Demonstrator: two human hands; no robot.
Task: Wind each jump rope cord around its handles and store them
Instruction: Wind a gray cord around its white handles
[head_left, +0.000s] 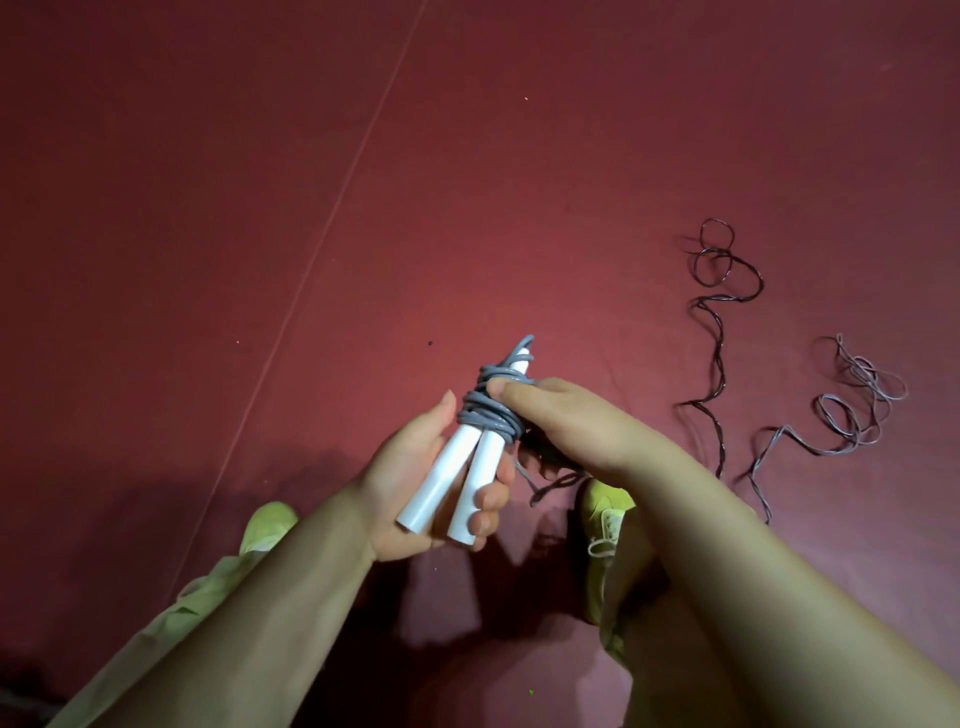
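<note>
— Grey cord (488, 408), wound thick round the far half of two white handles (457, 480) held side by side. See it?

— I see it. The left hand (415, 483) grips the near ends of the pair, thumb up along the left handle, fingers (491, 506) curled round from the right. The handles' long axis runs from near-left up to far-right, tilted away from the person.

— And the right hand (561, 421)?

— It sits just right of the coil, touching it, fingers curled in over the wraps. The tips look pressed on the cord near the top of the bundle, but whether they pinch the free end I cannot tell; the back of the hand hides them. A short loose tail (550, 486) hangs below that hand, toward the yellow-green shoe (605, 512).

— So the winding is nearly finished, I'd say.

— That's my guess. What matters next is that tail: it lies on the right side of the handles, under the right hand, so that hand is the nearer one to take it round or tuck it in while the left keeps the handles together.

— There's more on the dark red floor (260, 182).

— Yes, well off to the right: a dark cord (719, 322) and a paler one (852, 410), both lying loose and not yet wound.
</note>
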